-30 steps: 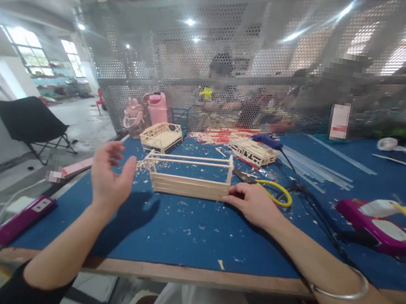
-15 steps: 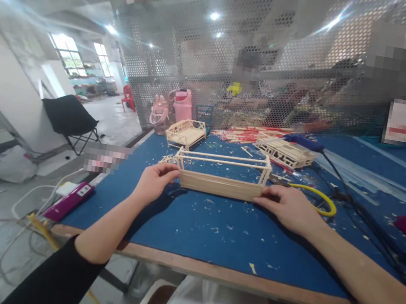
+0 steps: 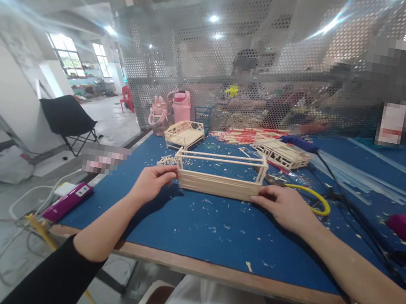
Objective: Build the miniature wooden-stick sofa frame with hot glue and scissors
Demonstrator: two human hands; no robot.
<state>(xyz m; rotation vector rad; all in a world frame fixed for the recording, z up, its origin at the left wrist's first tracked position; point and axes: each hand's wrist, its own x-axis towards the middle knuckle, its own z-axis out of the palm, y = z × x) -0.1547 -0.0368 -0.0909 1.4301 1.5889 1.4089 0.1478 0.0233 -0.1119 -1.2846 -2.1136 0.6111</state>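
In front of me on the blue table stands a small wooden stick frame (image 3: 219, 186), its near side a solid band of stacked sticks, with open rails above. My left hand (image 3: 154, 182) pinches its left end between thumb and fingers. At the right end my right hand (image 3: 280, 204) grips the lower corner the same way. Behind the frame sit a miniature wooden bed-like model (image 3: 187, 135) on the left and a flat wooden lattice model (image 3: 281, 151) on the right.
Red and pale sticks (image 3: 246, 135) lie at the back. A glue-gun-like blue tool (image 3: 300, 144) trails a black cable near a yellow ring (image 3: 321, 202). Purple power strip (image 3: 69, 202) at the left edge; pink bottle (image 3: 182, 106) behind. Scraps dot the blue tabletop (image 3: 196, 239). Mesh screen beyond.
The view has shifted slightly, so most things appear a little further left. Both hands keep their hold on the ends of the wooden frame, which stays in place on the table.
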